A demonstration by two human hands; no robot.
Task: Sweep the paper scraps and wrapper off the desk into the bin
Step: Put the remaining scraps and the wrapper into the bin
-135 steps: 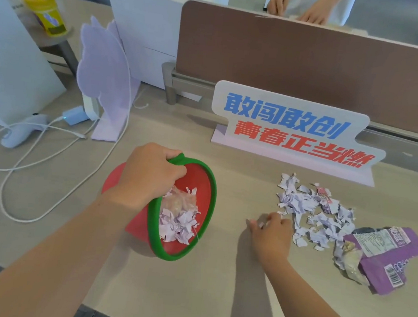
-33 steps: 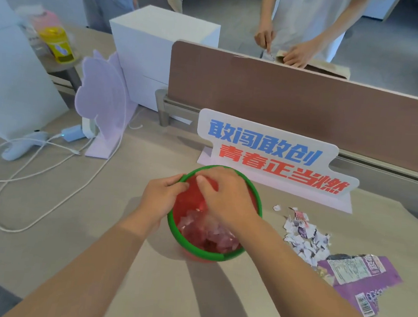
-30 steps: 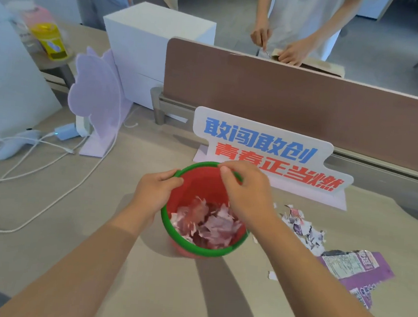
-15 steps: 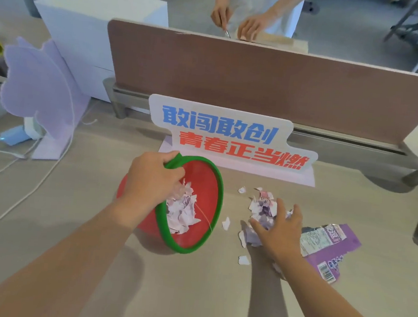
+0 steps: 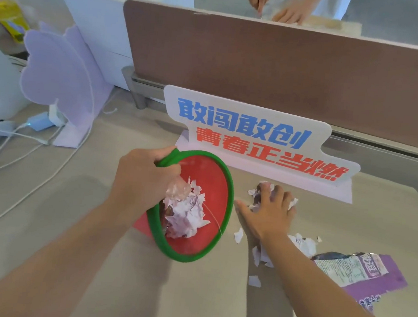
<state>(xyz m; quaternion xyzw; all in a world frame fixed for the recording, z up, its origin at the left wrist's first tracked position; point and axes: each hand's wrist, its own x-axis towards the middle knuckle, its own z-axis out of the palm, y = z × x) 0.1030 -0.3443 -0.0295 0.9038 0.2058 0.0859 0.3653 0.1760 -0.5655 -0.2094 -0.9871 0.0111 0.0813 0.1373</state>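
A small red bin (image 5: 208, 178) with a green rim lies tipped on its side, mouth facing right, holding torn paper and a crumpled clear wrapper. My left hand (image 5: 143, 180) grips its upper rim. My right hand (image 5: 269, 211) lies flat on the desk just right of the bin's mouth, fingers spread over a clump of paper scraps (image 5: 259, 188). More scraps (image 5: 304, 243) lie behind and beside my wrist. A purple snack wrapper (image 5: 360, 270) lies flat to the right of my forearm.
A white sign (image 5: 255, 139) with blue and red characters stands just behind the bin. A brown divider panel (image 5: 286, 71) closes the back. At left stand a lilac flower-shaped board (image 5: 55, 81) and white cables (image 5: 20, 162). Another person's hands (image 5: 289, 13) work beyond the divider.
The bin went from upright to tipped on its side, mouth to the right. My right hand left the bin and came down flat on the scraps beside its mouth.
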